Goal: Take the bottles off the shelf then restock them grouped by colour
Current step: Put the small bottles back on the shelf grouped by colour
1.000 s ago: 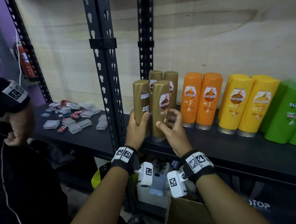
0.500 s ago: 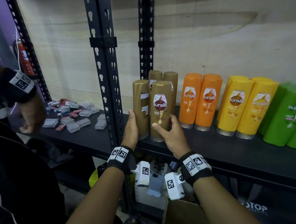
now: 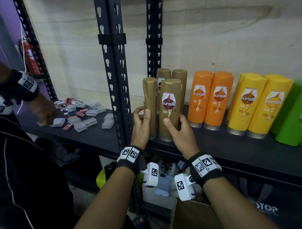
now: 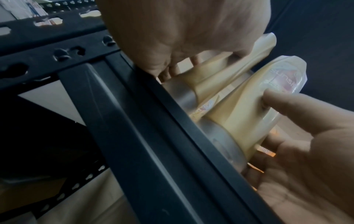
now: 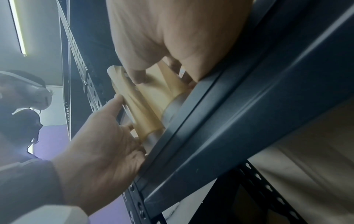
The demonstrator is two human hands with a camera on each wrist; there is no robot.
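Gold-brown bottles stand grouped at the left end of the black shelf (image 3: 214, 150), two in front and two behind. My left hand (image 3: 142, 114) grips the front-left gold bottle (image 3: 150, 97), thumb on its front. My right hand (image 3: 174, 122) grips the front-right gold bottle (image 3: 170, 91), whose label faces me. Both bottles rest upright on the shelf. To the right stand orange bottles (image 3: 210, 99), yellow bottles (image 3: 256, 104) and green bottles (image 3: 297, 117). In the left wrist view my left hand (image 4: 172, 71) touches the pale bottles (image 4: 220, 94). In the right wrist view my right hand (image 5: 139, 77) is on them (image 5: 153, 103).
Black slotted uprights (image 3: 113, 78) stand just left of my left hand. Beyond them, several small plastic boxes (image 3: 81, 115) lie on the neighbouring shelf, with another person's hand (image 3: 44, 114) over them. A red fire extinguisher (image 3: 31, 58) hangs far left. A cardboard box (image 3: 191, 218) sits below.
The front-right bottle has been turned so its label faces me. The front-left bottle has turned, its back label now out of sight. The other person's hand has dropped toward the small boxes.
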